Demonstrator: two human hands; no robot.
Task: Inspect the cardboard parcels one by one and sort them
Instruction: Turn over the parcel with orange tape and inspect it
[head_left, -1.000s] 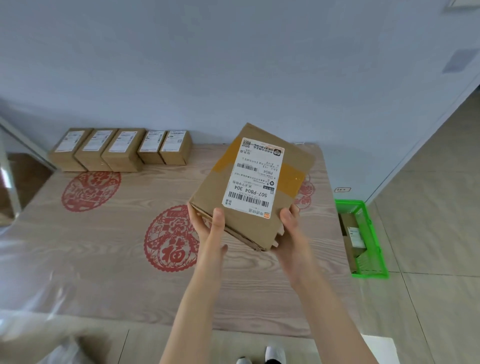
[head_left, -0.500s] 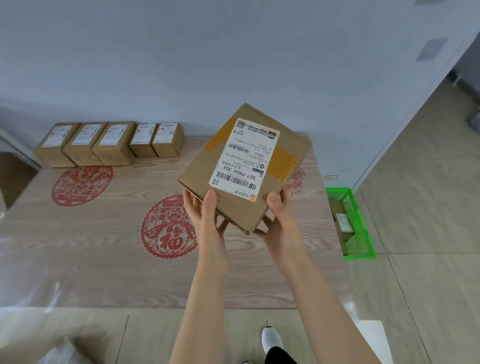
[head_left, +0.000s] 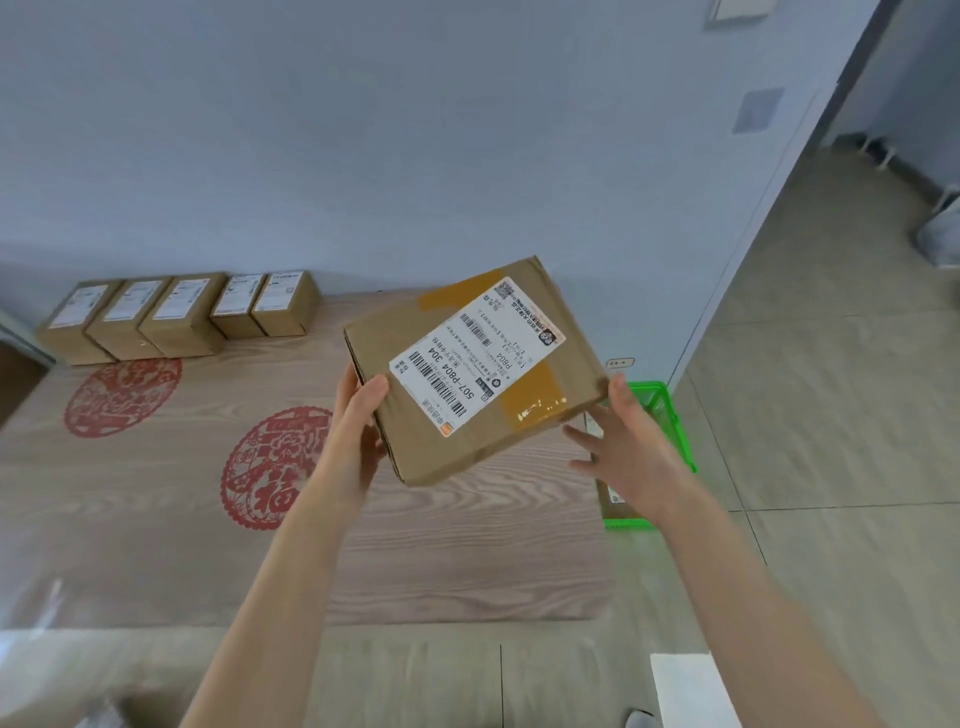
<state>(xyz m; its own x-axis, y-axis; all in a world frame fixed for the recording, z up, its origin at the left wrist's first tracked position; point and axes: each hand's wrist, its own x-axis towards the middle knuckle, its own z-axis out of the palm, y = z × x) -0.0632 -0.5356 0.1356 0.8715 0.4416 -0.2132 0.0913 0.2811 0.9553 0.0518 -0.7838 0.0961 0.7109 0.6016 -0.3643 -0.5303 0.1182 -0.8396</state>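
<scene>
The cardboard parcel (head_left: 475, 415) hung in the air above the right part of the table (head_left: 156, 519), tilted, with its white label (head_left: 467, 358) facing up. The left hand (head_left: 358, 415) gripped its corner at 8 o'clock, thumb on the top face and fingers underneath. The right hand (head_left: 628, 452) was spread wide with straight fingers at the 4 o'clock edge, its thumb against the parcel's right corner; whether the fingers touched the underside could not be told.

The parcel's right corner reached to about the table's right edge. Beyond that edge, at 3 to 4 o'clock, a green basket (head_left: 670, 415) stood on the floor (head_left: 805, 415), partly hidden by the right hand. Farther right lay open tiled floor.

At 10 o'clock, well apart from the held parcel, a row of five parcels (head_left: 182, 317) sat against the wall (head_left: 363, 156) at the table's far edge, touching side by side. Between that row and the near edge was bare wood-grain surface with two red paper-cut emblems (head_left: 265, 467).
</scene>
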